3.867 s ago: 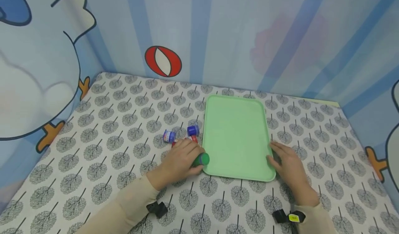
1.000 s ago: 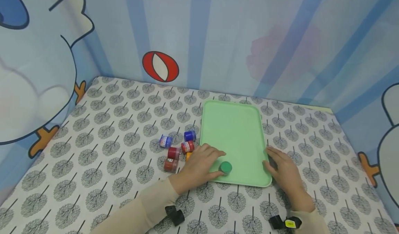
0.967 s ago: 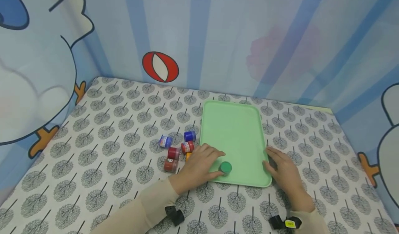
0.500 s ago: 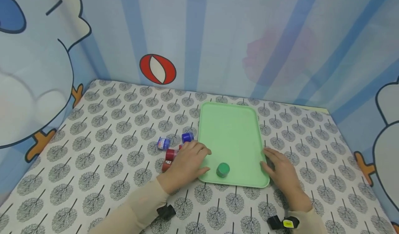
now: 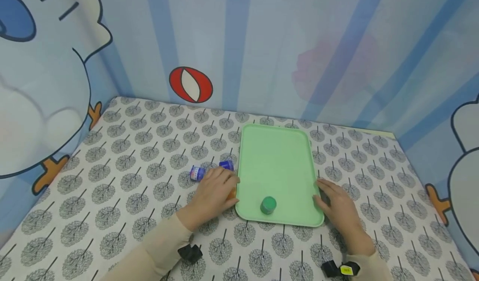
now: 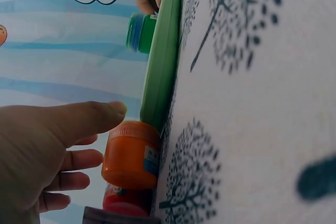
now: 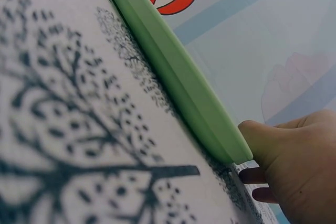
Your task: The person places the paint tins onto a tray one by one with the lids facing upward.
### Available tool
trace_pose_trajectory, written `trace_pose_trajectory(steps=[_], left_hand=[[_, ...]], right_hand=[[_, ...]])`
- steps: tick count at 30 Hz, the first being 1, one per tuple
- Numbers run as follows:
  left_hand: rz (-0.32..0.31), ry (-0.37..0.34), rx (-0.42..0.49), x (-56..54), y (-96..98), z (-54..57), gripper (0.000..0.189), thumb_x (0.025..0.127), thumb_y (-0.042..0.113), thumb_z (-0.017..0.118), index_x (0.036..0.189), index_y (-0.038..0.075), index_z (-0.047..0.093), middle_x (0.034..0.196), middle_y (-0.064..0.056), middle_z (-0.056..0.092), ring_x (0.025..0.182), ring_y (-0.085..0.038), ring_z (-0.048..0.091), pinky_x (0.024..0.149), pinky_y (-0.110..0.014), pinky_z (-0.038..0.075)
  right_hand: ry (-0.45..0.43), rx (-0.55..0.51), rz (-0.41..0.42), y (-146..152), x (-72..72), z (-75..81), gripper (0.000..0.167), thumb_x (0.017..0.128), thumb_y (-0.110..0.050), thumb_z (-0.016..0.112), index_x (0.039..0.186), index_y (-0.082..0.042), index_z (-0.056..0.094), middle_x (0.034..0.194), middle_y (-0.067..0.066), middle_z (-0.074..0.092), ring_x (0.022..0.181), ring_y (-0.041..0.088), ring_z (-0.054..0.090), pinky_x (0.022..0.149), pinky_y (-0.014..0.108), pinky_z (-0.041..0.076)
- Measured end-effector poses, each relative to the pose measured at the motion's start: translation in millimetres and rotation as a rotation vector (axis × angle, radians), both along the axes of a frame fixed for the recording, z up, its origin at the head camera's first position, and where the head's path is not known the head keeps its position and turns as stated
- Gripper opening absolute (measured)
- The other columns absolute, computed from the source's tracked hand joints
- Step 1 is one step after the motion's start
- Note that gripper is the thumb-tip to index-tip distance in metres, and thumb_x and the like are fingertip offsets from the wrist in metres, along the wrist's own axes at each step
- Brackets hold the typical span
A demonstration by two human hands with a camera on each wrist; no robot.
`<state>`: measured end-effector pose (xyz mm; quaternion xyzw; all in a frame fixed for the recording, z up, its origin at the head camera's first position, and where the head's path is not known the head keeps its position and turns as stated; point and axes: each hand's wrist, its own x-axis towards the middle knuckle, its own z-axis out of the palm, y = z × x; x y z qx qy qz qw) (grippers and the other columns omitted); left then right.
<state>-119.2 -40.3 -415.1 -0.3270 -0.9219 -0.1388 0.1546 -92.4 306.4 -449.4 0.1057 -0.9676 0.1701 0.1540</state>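
Observation:
My left hand (image 5: 211, 193) is over a small orange paint jar (image 6: 131, 156) just left of the pale green tray (image 5: 277, 168). In the left wrist view its thumb and loosely bent fingers are spread beside that jar, and a red paint jar (image 6: 126, 200) shows behind it. A green-lidded paint jar (image 5: 268, 205) stands upright on the tray near its front left corner. My right hand (image 5: 338, 206) touches the tray's right rim, with the thumb at the edge in the right wrist view.
Two blue paint jars, one labelled (image 5: 197, 173) and one darker (image 5: 226, 165), lie on their sides beyond my left hand. A tree-patterned cloth (image 5: 131, 168) covers the table. A cartoon-printed blue backdrop (image 5: 269, 56) rises behind it.
My left hand has set the green paint jar on the tray, let go, and moved back left over the orange jar. My right hand has stayed at the tray's rim.

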Motion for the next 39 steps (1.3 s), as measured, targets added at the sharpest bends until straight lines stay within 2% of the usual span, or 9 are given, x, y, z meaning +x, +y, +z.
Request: trace_pose_trajectory(steps=[9,16,26,31,39], left_hand=[[-0.026,0.046,-0.048,-4.5,-6.5,-4.1,0.053,0.071,0.044,0.080,0.109,0.012,0.061,0.103,-0.002,0.063,0.098,-0.019,0.054,0.090,-0.035,0.043],[-0.041,0.032,-0.077,-3.9,-10.1,-4.2,0.052,0.071,0.042,0.080,0.110,0.012,0.062,0.104,-0.002,0.062,0.099,-0.019,0.053,0.092,-0.036,0.043],[-0.055,0.075,-0.104,-4.8,-9.5,-6.9,0.045,0.071,0.041,0.081,0.103,0.014,0.064,0.103,-0.001,0.063,0.100,-0.019,0.054,0.092,-0.035,0.041],[-0.048,0.055,-0.120,-5.4,-9.4,-7.1,0.044,0.071,0.040,0.081,0.103,0.014,0.065,0.104,0.000,0.064,0.100,-0.019,0.054,0.092,-0.035,0.041],[-0.057,0.083,-0.119,-5.8,-9.0,-7.8,0.041,0.073,0.038,0.080,0.102,0.013,0.065,0.102,-0.001,0.065,0.099,-0.019,0.054,0.092,-0.036,0.042]], right_hand=[[0.020,0.011,-0.002,1.2,-0.5,-1.9,0.045,0.084,-0.014,0.072,0.123,0.003,0.060,0.126,0.019,0.061,0.115,0.039,0.058,0.098,0.053,0.046],[0.020,-0.001,0.006,0.5,-1.3,-3.8,0.045,0.084,-0.015,0.071,0.123,0.003,0.060,0.127,0.019,0.061,0.115,0.040,0.058,0.098,0.053,0.045],[0.019,0.022,0.003,1.7,-1.4,-1.3,0.045,0.085,-0.016,0.071,0.124,0.003,0.060,0.127,0.020,0.061,0.116,0.040,0.057,0.099,0.053,0.045],[-0.019,0.026,-0.010,0.3,-2.0,0.3,0.045,0.087,-0.017,0.069,0.126,0.003,0.059,0.129,0.020,0.060,0.118,0.040,0.056,0.101,0.053,0.043],[-0.067,0.030,-0.032,-0.7,-1.3,5.2,0.046,0.089,-0.018,0.067,0.128,0.003,0.056,0.132,0.020,0.057,0.121,0.040,0.053,0.103,0.053,0.042]])
